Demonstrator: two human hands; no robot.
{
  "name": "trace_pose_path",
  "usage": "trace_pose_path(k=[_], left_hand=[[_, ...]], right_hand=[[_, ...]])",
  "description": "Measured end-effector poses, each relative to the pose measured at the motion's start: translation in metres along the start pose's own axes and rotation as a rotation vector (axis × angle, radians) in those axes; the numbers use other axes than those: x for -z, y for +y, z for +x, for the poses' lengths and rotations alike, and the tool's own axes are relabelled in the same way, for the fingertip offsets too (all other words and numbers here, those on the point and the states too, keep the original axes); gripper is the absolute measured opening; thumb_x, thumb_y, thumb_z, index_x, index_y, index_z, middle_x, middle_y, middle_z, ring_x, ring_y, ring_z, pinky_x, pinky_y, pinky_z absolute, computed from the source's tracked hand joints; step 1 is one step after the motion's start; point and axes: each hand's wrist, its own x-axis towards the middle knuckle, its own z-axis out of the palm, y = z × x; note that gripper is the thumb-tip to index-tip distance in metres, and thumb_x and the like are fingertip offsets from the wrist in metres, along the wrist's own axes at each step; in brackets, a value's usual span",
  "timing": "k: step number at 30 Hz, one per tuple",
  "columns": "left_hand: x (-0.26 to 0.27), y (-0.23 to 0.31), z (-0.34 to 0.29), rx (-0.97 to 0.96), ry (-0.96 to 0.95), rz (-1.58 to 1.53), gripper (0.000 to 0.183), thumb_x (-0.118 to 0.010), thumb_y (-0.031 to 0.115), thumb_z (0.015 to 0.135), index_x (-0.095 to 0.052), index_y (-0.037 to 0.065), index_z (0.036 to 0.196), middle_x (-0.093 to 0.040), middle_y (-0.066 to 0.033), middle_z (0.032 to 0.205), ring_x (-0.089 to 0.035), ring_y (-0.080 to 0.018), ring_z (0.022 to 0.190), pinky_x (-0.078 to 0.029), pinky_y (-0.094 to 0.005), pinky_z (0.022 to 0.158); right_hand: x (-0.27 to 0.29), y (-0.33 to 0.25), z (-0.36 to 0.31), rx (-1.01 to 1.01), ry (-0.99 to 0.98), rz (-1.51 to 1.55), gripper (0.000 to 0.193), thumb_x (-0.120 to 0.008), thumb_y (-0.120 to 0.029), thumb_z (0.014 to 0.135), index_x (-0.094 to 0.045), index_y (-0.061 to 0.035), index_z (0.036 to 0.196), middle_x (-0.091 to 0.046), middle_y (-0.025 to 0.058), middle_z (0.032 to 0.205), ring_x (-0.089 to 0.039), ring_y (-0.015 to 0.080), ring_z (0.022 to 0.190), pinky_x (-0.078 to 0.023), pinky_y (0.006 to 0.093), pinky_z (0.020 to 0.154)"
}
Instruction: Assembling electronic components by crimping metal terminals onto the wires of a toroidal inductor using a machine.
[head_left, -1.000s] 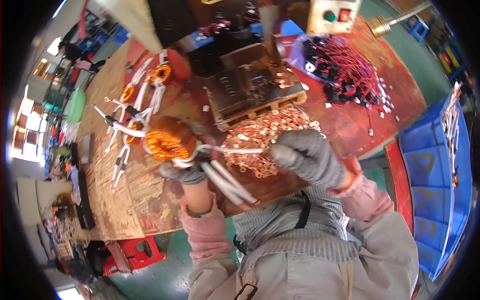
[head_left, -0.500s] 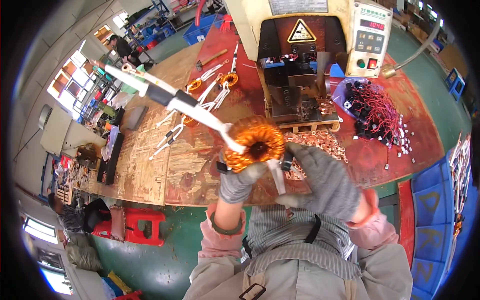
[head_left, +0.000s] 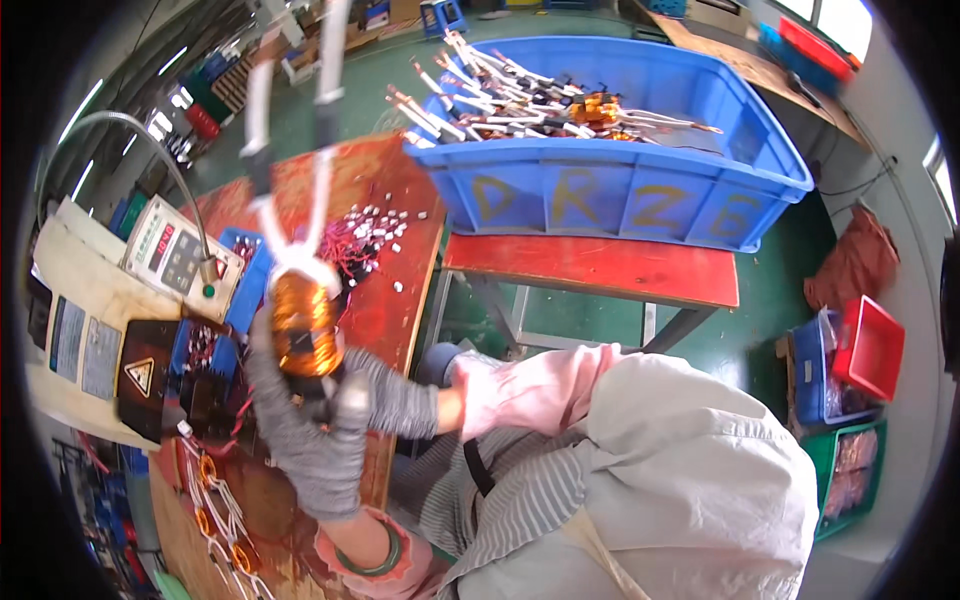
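Observation:
A toroidal copper coil (head_left: 306, 325) with long white-sleeved leads (head_left: 268, 215) is raised in front of me, its leads pointing away and upward. My left hand (head_left: 315, 455), in a grey knit glove with a green bangle at the wrist, is closed round the coil's near and left side. From the right, my right hand (head_left: 395, 395), also gloved, reaches in and grips its lower right side; some of those fingers are hidden. Beyond, a blue crate (head_left: 600, 190) holds a pile of similar coils with white leads.
The crate stands on a red bench (head_left: 590, 265) right of the worktable (head_left: 395, 330). A press machine (head_left: 85, 330) with a control box (head_left: 180, 250) is at left. Small red-wired parts (head_left: 365, 240) and more coils (head_left: 240, 558) lie on the table. Bins (head_left: 845, 465) sit far right.
My view has swung right, from the press toward the blue crate. The coil has come along in my hands, and its leads have turned from the left to point away from me.

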Motion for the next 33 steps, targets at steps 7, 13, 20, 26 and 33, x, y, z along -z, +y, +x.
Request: trace_pose_path(k=[7,13,20,26,33], left_hand=[[-0.042,0.018,0.001,-0.441,-0.195,0.236,0.068,-0.066,0.044,0.07,-0.045,0.003,0.121,-0.042,-0.021,0.124,-0.044,-0.0379,0.112,-0.038,-0.0435,0.093],[-0.016,-0.047,-0.078,0.047,-0.352,0.008,0.05,-0.069,0.022,0.071,-0.053,0.004,0.115,-0.053,-0.0141,0.116,-0.05,-0.0278,0.109,-0.038,-0.037,0.094],[0.025,-0.08,-0.154,0.492,-0.296,-0.123,0.038,-0.067,0.015,0.075,-0.056,0.003,0.11,-0.06,-0.0107,0.102,-0.059,-0.0196,0.093,-0.045,-0.0298,0.082],[0.096,-0.078,-0.181,0.706,0.056,0.061,0.032,-0.065,0.019,0.078,-0.059,0.003,0.104,-0.061,-0.0079,0.098,-0.058,-0.0179,0.092,-0.046,-0.0299,0.081],[0.179,-0.163,-0.186,0.552,0.165,0.741,0.032,-0.066,0.025,0.075,-0.06,0.008,0.101,-0.059,-0.0125,0.099,-0.056,-0.0293,0.093,-0.045,-0.036,0.081]], right_hand=[[0.082,-0.205,-0.012,0.123,0.282,-0.307,0.012,-0.062,-0.016,0.074,-0.052,-0.0092,0.077,-0.052,0.0,0.066,-0.053,0.0133,0.061,-0.046,0.0289,0.054],[0.17,-0.401,0.003,0.141,0.678,-1.009,0.024,-0.063,-0.028,0.079,-0.059,-0.0084,0.091,-0.059,0.0017,0.077,-0.056,0.0131,0.066,-0.044,0.0253,0.059],[0.355,-0.516,-0.035,0.202,1.018,-1.488,0.012,-0.064,-0.02,0.073,-0.058,-0.01,0.073,-0.053,-0.0023,0.06,-0.043,0.0074,0.042,-0.033,0.024,0.04],[0.453,-0.492,-0.023,-0.476,0.73,-1.981,0.034,-0.064,-0.02,0.078,-0.054,-0.0062,0.108,-0.056,0.0065,0.088,-0.054,0.014,0.077,-0.043,0.0268,0.066],[0.531,-0.564,-0.122,-0.111,0.526,-2.16,0.049,-0.063,-0.015,0.079,-0.044,-0.0035,0.124,-0.052,0.0149,0.112,-0.051,0.0201,0.103,-0.043,0.0317,0.086]])
